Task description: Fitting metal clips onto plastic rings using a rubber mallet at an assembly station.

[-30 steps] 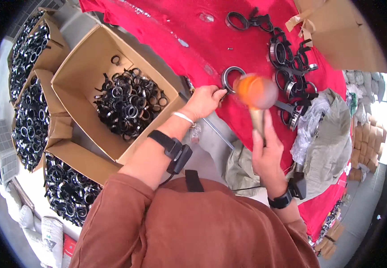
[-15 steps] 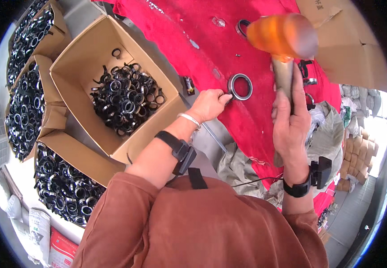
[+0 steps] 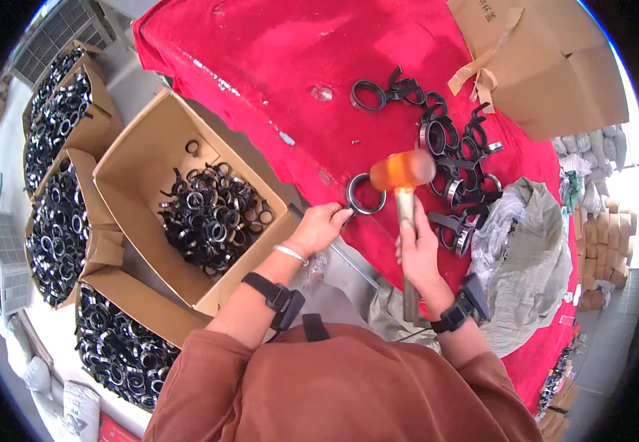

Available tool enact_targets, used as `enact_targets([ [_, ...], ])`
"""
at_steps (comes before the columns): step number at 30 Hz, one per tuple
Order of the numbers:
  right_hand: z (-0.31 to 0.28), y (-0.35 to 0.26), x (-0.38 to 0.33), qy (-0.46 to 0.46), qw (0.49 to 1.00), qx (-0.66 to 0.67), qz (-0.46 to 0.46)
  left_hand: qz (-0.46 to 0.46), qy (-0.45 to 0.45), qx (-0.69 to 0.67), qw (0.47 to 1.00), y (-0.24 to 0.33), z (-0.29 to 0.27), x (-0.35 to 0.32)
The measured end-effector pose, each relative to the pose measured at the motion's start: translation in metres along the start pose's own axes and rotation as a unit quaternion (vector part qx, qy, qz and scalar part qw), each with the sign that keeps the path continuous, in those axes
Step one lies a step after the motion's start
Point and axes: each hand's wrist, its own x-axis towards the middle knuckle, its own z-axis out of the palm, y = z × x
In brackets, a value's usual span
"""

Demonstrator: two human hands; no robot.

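Note:
My left hand [image 3: 321,230] pinches the edge of a black ring with a silvery metal band [image 3: 350,195], which lies on the red cloth [image 3: 260,96]. My right hand [image 3: 419,254] is wrapped round the wooden handle of a mallet [image 3: 402,171]. Its translucent amber head, slightly blurred, is beside the ring's upper right side. Whether the head touches the ring, I cannot tell. Several similar black rings with tabs [image 3: 448,166] lie in a loose group to the right of the mallet.
An open cardboard box [image 3: 131,184] with many rings in it stands at my left. Further left are more ring-filled boxes [image 3: 102,250]. Cardboard [image 3: 540,66] covers the far right corner; a crumpled grey-green sack [image 3: 533,272] lies at the right. A small bit [image 3: 355,142] rests on the cloth.
The mallet has come down from its raised position toward the ring, exposing more rings at the right. My left hand keeps its hold on the ring. The whole view has shifted.

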Motion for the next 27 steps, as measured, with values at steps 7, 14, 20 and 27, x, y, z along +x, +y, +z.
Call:
enact_targets([
  [7, -0.032, -0.011, -0.007, -0.052, 0.998, 0.037, 0.012, 0.014, 0.045, 0.123, 0.991, -0.023, -0.076, -0.055],
  [14, -0.052, 0.040, 0.025, -0.023, 1.000, 0.001, 0.012, 0.162, -0.015, 0.003, 0.987, 0.195, -0.108, -0.072],
  [20, -0.055, 0.071, 0.052, -0.023, 0.981, -0.119, -0.151, 0.355, -0.301, -0.290, 0.836, 0.265, -0.071, -0.104],
  [27, -0.052, 0.070, 0.038, -0.077, 0.988, -0.084, -0.102, 0.287, -0.319, -0.281, 0.858, 0.215, -0.061, -0.120],
])
